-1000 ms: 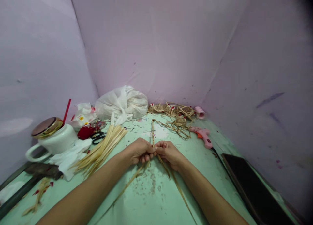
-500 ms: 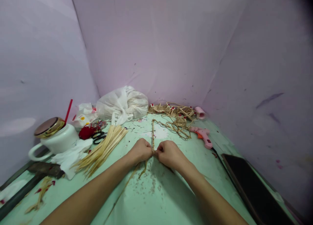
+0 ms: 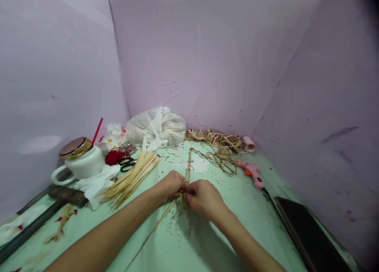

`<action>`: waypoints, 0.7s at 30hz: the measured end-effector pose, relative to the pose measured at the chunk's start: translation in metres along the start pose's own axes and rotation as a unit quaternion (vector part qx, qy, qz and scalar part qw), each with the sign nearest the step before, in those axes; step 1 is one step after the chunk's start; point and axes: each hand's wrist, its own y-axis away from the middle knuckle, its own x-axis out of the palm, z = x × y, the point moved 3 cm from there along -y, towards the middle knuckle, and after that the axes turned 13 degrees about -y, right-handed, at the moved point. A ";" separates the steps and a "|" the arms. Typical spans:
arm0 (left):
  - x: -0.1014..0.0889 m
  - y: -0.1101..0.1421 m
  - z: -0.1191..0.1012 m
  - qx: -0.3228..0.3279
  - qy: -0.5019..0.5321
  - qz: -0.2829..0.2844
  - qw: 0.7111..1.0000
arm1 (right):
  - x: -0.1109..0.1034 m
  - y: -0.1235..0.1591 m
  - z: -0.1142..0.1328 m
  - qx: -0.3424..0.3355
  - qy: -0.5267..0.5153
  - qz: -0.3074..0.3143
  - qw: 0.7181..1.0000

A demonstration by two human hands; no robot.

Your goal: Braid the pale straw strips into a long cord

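Observation:
My left hand (image 3: pixel 172 184) and my right hand (image 3: pixel 203 197) meet at the middle of the pale green table (image 3: pixel 183 244), fingers pinched together on a braided straw strand (image 3: pixel 188 165). The finished braid runs away from my hands toward the far wall. Loose straw ends (image 3: pixel 154 230) trail back from my fingers toward me across the table. Both hands are closed on the strand where braid and loose ends join.
A bundle of straw strips (image 3: pixel 133 178) lies left of my hands, beside black scissors (image 3: pixel 128 164) and a white mug (image 3: pixel 78 165) with a gold lid. A white plastic bag (image 3: pixel 156 126), woven straw pieces (image 3: pixel 217 143), a pink glue gun (image 3: pixel 253 172), a dark tablet (image 3: pixel 308 234) and a hammer (image 3: pixel 44 216) lie around.
The view has tilted up and shifted right. My right hand has turned over the strand and closed tighter against the left; the loose ends on the right are now hidden beneath it.

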 end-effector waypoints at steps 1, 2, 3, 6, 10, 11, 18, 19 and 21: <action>-0.002 0.001 0.000 0.003 0.000 0.008 1.000 | -0.004 -0.003 -0.004 0.004 -0.034 0.003 0.999; -0.004 0.001 -0.001 0.007 -0.002 0.014 1.000 | -0.008 -0.007 -0.008 0.011 -0.076 -0.010 0.997; -0.005 0.002 -0.002 0.013 -0.006 0.021 1.000 | -0.012 -0.011 -0.013 0.019 -0.117 -0.041 0.992; -0.006 0.003 -0.003 0.036 -0.017 0.040 0.998 | -0.011 -0.021 -0.023 0.046 -0.255 -0.059 0.964; -0.004 0.002 -0.002 0.041 -0.024 0.040 0.998 | 0.007 -0.021 -0.020 0.129 -0.428 0.043 0.894; -0.003 0.002 -0.002 0.042 -0.024 0.042 0.998 | 0.010 -0.019 -0.018 0.151 -0.456 0.056 0.875; -0.001 0.000 -0.003 0.024 -0.038 0.035 0.998 | 0.015 -0.021 -0.021 0.133 -0.430 0.050 0.892; -0.001 0.000 -0.004 0.024 -0.041 0.034 0.998 | 0.016 -0.022 -0.024 0.127 -0.413 0.042 0.901; -0.001 0.001 -0.006 0.023 -0.059 0.030 0.998 | 0.019 -0.026 -0.029 0.131 -0.395 0.026 0.909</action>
